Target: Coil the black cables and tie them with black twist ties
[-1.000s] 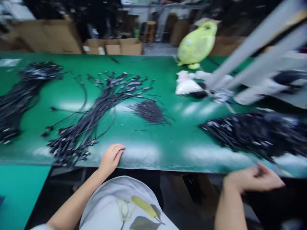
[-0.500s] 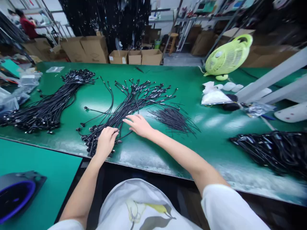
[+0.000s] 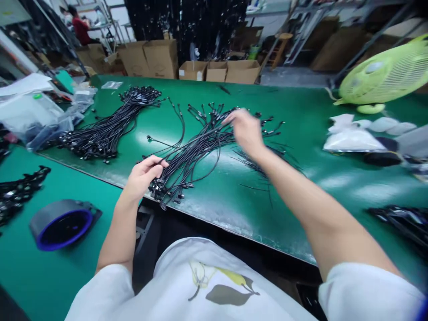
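There were two hands, one left [image 3: 143, 175] and one right [image 3: 245, 130]; two bundles of black cables [image 3: 107, 127] lay on the bench; three small cardboard boxes [image 3: 219, 71] stood beyond; there was one green fan [image 3: 384, 71]; one distant person [image 3: 80, 31] stood far off.

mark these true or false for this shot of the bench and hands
1. The left hand is at the near end of the black cable bundle. True.
2. The right hand lies flat on the green bench. False: it is blurred, above the cables, with its fingers spread.
3. A yellow-green fan stands at the right of the bench. True.
4. A person in a red top stands beside the fan. False: that person is far back on the left, beyond the cardboard boxes.
5. A blue-rimmed round object sits on a green surface left of the left arm. True.
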The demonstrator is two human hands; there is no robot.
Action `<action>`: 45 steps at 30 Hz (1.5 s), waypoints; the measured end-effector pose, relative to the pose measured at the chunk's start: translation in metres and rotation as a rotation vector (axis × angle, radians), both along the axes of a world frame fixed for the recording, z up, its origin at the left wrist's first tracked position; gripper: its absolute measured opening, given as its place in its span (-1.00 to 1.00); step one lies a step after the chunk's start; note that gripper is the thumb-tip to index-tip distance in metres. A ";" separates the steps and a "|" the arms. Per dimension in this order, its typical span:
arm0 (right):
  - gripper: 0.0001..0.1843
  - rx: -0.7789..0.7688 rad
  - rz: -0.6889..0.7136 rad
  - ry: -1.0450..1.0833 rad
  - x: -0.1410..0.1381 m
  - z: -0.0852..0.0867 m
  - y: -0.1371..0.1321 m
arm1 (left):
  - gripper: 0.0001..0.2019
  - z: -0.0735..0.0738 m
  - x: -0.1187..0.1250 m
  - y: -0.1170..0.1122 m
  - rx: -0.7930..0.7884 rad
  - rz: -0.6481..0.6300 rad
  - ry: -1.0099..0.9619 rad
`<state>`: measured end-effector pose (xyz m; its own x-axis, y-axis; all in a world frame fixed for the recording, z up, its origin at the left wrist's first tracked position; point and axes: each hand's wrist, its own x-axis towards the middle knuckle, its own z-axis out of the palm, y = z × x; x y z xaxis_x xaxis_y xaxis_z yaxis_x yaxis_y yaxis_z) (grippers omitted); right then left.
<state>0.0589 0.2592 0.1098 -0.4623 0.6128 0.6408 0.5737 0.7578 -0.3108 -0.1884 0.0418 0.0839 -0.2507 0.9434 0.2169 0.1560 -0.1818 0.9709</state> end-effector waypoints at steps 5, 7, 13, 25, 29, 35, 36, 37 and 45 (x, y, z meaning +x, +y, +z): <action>-0.21 0.056 -0.314 0.094 0.077 0.090 0.027 | -0.77 -0.009 -0.016 -0.004 -0.267 -0.237 0.089; -0.35 -0.071 -0.263 -0.080 0.112 0.086 0.031 | -0.73 -0.019 -0.017 -0.005 -0.285 -0.230 -0.032; -0.73 -0.185 -0.195 -0.564 0.140 -0.014 -0.041 | -0.69 -0.033 0.023 0.009 -0.165 -0.143 -0.298; -0.71 -0.348 0.209 -0.489 0.111 -0.008 -0.126 | -0.63 -0.039 0.131 0.003 -0.309 -0.699 0.044; -0.71 -0.456 0.294 -0.327 0.152 -0.024 -0.098 | -0.67 -0.029 0.104 -0.002 -0.374 -0.744 -0.519; -0.66 -0.203 0.171 -0.288 0.174 -0.066 -0.106 | -0.63 -0.013 0.071 0.002 -0.189 -0.306 -0.905; -0.67 -0.130 0.148 -0.329 0.170 -0.070 -0.114 | -0.60 -0.016 0.071 0.006 -0.189 -0.279 -0.852; -0.68 -0.070 0.148 -0.383 0.165 -0.073 -0.124 | -0.61 -0.021 0.074 0.010 -0.199 -0.258 -0.767; -0.61 -0.178 0.518 -0.457 0.106 -0.059 -0.173 | -0.68 -0.051 0.135 0.011 -0.185 -0.490 0.134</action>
<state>0.1646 0.0866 0.0504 -0.9209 0.3188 0.2242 0.2557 0.9284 -0.2697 -0.0534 0.0525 0.0329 0.2468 0.9684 0.0359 0.2207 -0.0923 0.9710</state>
